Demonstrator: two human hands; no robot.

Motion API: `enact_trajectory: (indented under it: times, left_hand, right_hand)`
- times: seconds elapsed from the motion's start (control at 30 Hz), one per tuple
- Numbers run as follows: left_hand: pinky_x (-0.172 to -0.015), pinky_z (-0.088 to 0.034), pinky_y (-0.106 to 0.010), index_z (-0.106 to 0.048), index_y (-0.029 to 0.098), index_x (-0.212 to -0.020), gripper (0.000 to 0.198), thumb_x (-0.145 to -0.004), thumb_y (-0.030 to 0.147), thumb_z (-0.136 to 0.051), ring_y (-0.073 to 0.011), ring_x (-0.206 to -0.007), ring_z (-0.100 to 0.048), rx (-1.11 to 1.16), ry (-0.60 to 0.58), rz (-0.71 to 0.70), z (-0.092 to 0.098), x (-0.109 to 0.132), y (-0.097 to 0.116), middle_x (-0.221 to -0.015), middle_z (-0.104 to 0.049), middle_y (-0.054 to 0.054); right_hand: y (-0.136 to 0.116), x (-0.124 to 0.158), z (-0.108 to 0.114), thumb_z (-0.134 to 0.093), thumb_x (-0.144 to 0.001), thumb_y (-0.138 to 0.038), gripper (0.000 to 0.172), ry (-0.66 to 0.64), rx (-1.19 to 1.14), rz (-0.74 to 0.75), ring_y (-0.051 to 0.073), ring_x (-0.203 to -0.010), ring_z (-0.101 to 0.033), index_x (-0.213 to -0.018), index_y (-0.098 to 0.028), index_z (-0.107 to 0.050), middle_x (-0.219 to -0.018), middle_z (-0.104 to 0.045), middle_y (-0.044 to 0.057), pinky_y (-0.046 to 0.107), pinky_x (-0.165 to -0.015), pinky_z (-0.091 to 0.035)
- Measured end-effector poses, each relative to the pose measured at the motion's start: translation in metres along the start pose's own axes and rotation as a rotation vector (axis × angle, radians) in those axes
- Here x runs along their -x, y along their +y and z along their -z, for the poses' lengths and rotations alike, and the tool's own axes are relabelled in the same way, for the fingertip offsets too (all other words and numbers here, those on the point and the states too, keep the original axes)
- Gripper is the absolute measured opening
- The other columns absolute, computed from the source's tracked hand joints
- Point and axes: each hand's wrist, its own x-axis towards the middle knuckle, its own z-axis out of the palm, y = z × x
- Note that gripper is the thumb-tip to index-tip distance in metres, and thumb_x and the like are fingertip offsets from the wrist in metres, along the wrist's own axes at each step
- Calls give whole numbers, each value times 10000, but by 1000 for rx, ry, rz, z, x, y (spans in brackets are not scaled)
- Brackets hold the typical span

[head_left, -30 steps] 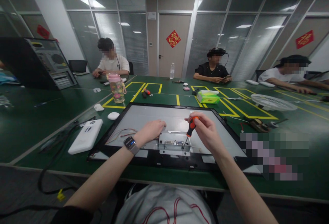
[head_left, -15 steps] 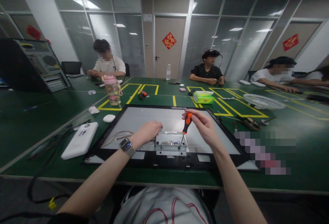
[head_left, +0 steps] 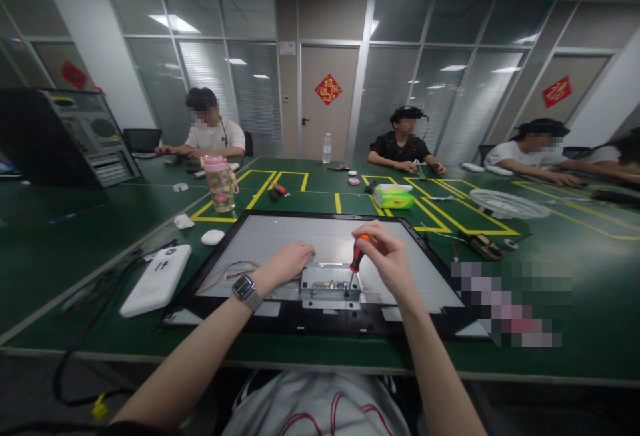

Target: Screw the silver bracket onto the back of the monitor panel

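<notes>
A large flat display panel (head_left: 245, 233) with a black frame lies on the table in front of me. Near its front edge sits a silver metal bracket (head_left: 325, 276) with a row of ports. My right hand (head_left: 387, 249) is closed round the top of an orange-and-black screwdriver (head_left: 357, 256), which leans slightly; its tip meets the right part of the bracket. My left hand (head_left: 285, 266), with a watch (head_left: 244, 288) on the wrist, has its fingers bent together at the bracket's upper left corner. Its thumb is mostly hidden. Thin wires (head_left: 225, 269) run beside it.
Left of the panel lie a white power bank (head_left: 157, 279), a white round case (head_left: 213, 237) and black cables (head_left: 100, 309). Beyond stand a pink-lidded bottle (head_left: 220, 189) and a green tissue pack (head_left: 393, 197). A white fan grille (head_left: 510, 204) lies right. Several people sit across the table.
The view has tilted up a little. My right hand and the screwdriver are slightly lower and more to the left, the tip still at the bracket. My left hand stays at the bracket's corner.
</notes>
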Motion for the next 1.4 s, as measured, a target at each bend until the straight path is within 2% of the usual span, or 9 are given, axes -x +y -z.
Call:
enact_trajectory:
  times: [0.17, 0.23, 0.4, 0.6, 0.9, 1.07, 1.17, 1.33, 1.4]
  left_hand:
    - [-870, -487, -321, -652, 175, -1114, 332, -971, 190, -353, -227, -987, -664, 17, -1, 6, 4, 1, 3, -1071, -698, -108]
    - [-866, -486, -312, -656, 178, -1105, 331, -972, 194, -353, -224, -985, -663, 20, 1, 7, 4, 1, 3, -1061, -700, -105]
    - [-858, -489, -328, -657, 180, -1118, 348, -969, 189, -342, -237, -982, -665, 20, 3, 9, 2, 0, 1, -1061, -699, -108]
    - [-873, -488, -333, -655, 177, -1124, 353, -974, 198, -335, -237, -1002, -662, 25, 5, 2, 0, -1, 0, -1065, -698, -109]
    - [-872, -485, -306, -658, 178, -1106, 334, -980, 211, -350, -215, -973, -661, 23, 19, -12, -1, -1, -2, -1041, -701, -104]
    - [-862, -486, -323, -657, 177, -1113, 340, -978, 203, -346, -231, -975, -663, 24, 12, 1, 1, 0, 0, -1054, -697, -111]
    - [-871, -484, -331, -656, 177, -1124, 347, -977, 196, -342, -238, -993, -661, 25, 6, 9, 2, 1, 1, -1069, -698, -112]
    - [-862, -488, -328, -655, 182, -1128, 348, -974, 192, -344, -236, -983, -666, 19, 0, 10, 1, 0, 1, -1059, -700, -108]
    - [-863, -487, -321, -654, 187, -1130, 346, -975, 196, -345, -232, -984, -665, 15, 0, 8, 1, 0, 1, -1060, -699, -105]
  right_hand:
    - [7, 7, 7, -587, -933, -364, 240, -147, -219, -153, 202, -904, -643, -1114, -265, -709, -929, -688, 50, 368, -843, -523]
    - [8, 8, 9, -587, -934, -375, 236, -134, -252, -164, 201, -919, -645, -1106, -272, -712, -961, -687, 50, 360, -854, -519]
    - [7, 9, 9, -709, -846, -360, 151, -114, -243, -124, 179, -864, -618, -966, -283, -761, -937, -631, 33, 278, -707, -517]
    - [8, 11, 10, -611, -923, -378, 223, -212, -350, -190, 201, -885, -668, -1093, -284, -721, -964, -707, 51, 372, -836, -534]
    - [7, 10, 8, -731, -828, -355, 162, -54, -218, -90, 183, -869, -643, -969, -282, -761, -948, -687, 34, 301, -762, -538]
    - [9, 12, 12, -588, -934, -366, 264, -123, -267, -167, 213, -927, -667, -1153, -267, -697, -991, -717, 58, 397, -883, -526]
    - [8, 11, 9, -587, -928, -374, 271, -123, -242, -163, 228, -937, -667, -1144, -252, -696, -952, -717, 60, 415, -886, -525]
    - [3, 10, -8, -715, -820, -310, 159, 87, -24, -45, 197, -840, -620, -967, -252, -730, -889, -635, 35, 352, -787, -521]
    - [0, 10, -11, -672, -856, -297, 139, 112, 69, 13, 202, -884, -606, -973, -254, -733, -925, -628, 45, 361, -819, -501]
